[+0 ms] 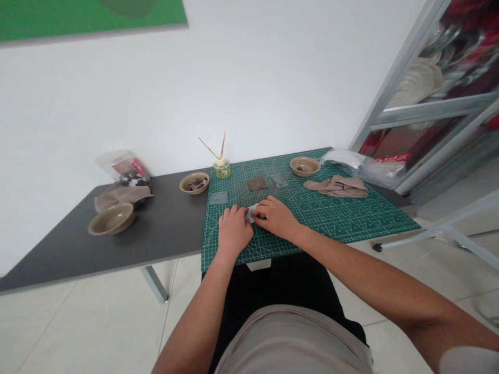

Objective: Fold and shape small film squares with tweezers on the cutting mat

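Over the green cutting mat (319,218), my left hand (234,228) and my right hand (276,217) meet, fingers closed on a small whitish piece (251,212) between them. It looks like a little plastic bag, but the fingers cover most of it. Just beyond my hands lie a flat brown square (257,183) and a clear small bag (278,180). To the left of them, a pale grey-blue small bag (219,198) rests near the mat's left edge.
A bowl of dark and pale bits (194,183) stands beside a reed diffuser (222,167). Farther right are another bowl (305,166), a brown cloth (338,186) and a plastic bag (362,163). At left sit a bowl (112,219), a cloth (120,195) and a clear tub (123,165).
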Motion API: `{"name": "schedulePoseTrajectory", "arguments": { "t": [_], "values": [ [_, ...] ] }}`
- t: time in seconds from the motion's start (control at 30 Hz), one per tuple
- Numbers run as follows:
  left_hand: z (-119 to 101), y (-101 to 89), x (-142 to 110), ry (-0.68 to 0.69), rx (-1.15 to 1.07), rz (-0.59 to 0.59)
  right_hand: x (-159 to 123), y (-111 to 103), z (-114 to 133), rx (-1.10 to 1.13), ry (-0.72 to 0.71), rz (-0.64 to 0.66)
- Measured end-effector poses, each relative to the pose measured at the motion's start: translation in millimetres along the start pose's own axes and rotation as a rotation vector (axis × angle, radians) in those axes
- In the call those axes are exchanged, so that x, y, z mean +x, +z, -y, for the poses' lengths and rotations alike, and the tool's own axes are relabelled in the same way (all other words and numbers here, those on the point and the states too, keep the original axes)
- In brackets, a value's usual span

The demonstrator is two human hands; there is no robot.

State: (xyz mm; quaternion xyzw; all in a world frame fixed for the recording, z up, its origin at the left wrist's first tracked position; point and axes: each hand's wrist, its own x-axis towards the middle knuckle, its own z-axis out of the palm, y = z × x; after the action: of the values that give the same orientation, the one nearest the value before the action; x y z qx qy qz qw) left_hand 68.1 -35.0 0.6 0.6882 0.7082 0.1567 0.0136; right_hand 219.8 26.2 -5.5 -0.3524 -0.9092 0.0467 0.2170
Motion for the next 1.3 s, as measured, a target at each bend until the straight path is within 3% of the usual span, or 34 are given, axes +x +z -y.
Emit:
{"name": "schedulePoseTrajectory", "arguments": {
  "t": [0.17,0.47,0.77,1.07,1.3],
  "values": [
    [0.1,0.7,-0.7,0.016,-0.001,-0.021,10.5,4.6,-1.6,0.048,-0.087,0.047],
    [-0.6,-0.3,-0.1,-0.006,0.002,0.000,2.5,-0.8,-3.8,-0.003,0.020,0.004],
    [-2.7,-2.4,-2.1,-0.016,-0.023,0.010,8.0,0.6,0.6,0.032,-0.108,0.069],
    [-1.7,-2.1,-1.0,-0.013,-0.034,0.016,5.0,0.1,-5.6,-0.061,0.035,0.020],
    [-1.6,-0.8,-1.3,-0.011,-0.037,-0.004,7.1,5.2,-3.9,-0.020,-0.015,0.014]
  ]
}}
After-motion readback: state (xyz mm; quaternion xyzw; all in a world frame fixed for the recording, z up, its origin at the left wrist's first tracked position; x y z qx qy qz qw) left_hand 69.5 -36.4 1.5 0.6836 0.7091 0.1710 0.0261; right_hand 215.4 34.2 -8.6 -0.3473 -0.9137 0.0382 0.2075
